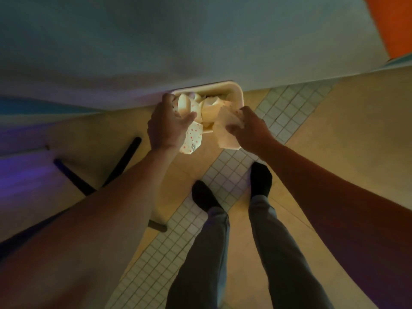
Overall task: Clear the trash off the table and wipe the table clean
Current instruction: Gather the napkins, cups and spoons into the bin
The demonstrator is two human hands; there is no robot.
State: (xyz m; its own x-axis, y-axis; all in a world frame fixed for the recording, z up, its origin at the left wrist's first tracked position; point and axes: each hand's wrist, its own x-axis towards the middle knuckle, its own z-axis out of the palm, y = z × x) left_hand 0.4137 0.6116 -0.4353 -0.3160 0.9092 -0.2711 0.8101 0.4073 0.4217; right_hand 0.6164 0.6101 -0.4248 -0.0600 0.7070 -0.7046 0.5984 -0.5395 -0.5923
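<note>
A cream tray (234,88) heaped with crumpled wrappers and paper (209,105) is held out in front of me above the floor, its far end against a pale surface. My left hand (167,123) grips the tray's left side, thumb over a white wrapper with red dots (192,139) that hangs down. My right hand (247,128) grips the right side, fingers curled on a plain paper wrapper (227,132) draped over the near edge.
A wide pale grey surface (178,41) fills the upper view. Dark furniture legs (124,159) stand at the left on the floor. My feet in dark shoes (260,179) stand on a strip of small white tiles (225,172). An orange shape (394,23) sits top right.
</note>
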